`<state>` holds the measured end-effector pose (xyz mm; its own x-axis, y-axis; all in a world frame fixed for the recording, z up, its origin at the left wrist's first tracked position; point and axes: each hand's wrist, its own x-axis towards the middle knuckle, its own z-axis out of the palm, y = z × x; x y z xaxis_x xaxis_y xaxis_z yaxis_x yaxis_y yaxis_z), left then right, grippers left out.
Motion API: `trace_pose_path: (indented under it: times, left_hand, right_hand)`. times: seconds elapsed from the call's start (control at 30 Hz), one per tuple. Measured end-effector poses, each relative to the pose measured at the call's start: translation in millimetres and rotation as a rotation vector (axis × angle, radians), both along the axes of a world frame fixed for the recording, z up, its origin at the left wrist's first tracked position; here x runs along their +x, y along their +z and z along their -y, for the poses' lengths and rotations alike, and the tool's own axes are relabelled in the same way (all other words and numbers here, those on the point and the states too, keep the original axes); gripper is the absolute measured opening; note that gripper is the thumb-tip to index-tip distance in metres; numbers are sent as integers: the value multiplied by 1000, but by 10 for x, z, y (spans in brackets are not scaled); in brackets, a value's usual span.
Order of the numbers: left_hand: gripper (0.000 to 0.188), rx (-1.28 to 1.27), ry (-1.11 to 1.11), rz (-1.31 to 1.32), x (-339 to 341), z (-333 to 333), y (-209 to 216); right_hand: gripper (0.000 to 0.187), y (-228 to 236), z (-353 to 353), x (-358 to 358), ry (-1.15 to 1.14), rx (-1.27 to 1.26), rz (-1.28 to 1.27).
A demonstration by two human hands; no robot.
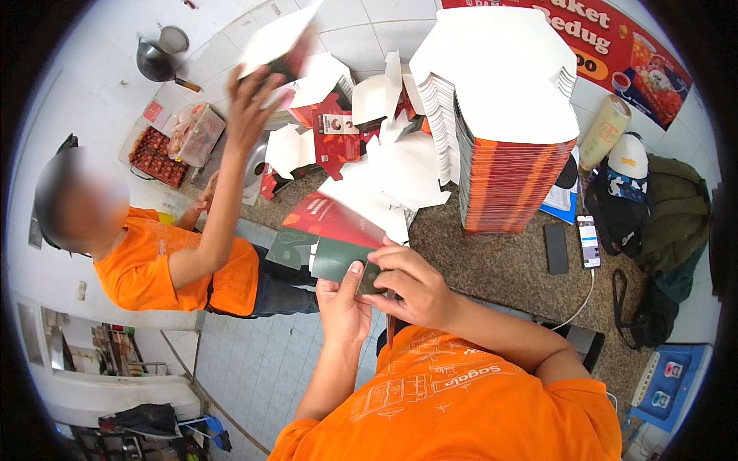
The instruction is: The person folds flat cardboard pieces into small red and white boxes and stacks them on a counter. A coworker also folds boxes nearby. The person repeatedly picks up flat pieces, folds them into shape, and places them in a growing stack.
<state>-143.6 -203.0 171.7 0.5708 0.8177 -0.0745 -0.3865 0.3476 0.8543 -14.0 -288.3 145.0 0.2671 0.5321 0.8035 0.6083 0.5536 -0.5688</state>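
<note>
In front of my chest I hold a red and dark green cardboard food box (pixel 338 259), partly folded, one panel standing out toward the counter. My left hand (pixel 344 307) pinches its green side from below, the thumb lying on the panel. My right hand (pixel 411 283) grips the same box at its right edge with bent fingers. Just beyond it lies a heap of folded, white-lined boxes (pixel 400 173). To the right of the heap rises a tall stack of flat box blanks (pixel 511 180), red and orange at the edges, with white tops.
On the left a co-worker in an orange shirt (pixel 181 265) raises another box (pixel 280 46), blurred, over the counter (pixel 492 269). Two phones (pixel 556 248), one on a cable, lie right of the stack. Bags (pixel 669 207), a cap and a tray of eggs (pixel 159 157) stand around.
</note>
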Motion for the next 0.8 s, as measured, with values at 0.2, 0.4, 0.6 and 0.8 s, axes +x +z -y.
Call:
trace_pose_path:
  times: [0.2,0.4,0.6,0.8]
  left_hand:
    - [24,167,85,43,-40,20,-136]
    - [23,77,55,167,36,248,-78]
    - [3,582,-526,-794,-394,-106,42]
    - [27,762,-262,-804,-459,35,106]
  right_hand:
    - [16,188,130,119,22,-90,235]
    - [12,136,87,35,-22,-151,-20]
    - [61,209,126,421,32,-203,169]
    - [25,-20,143,419,495,-546,145]
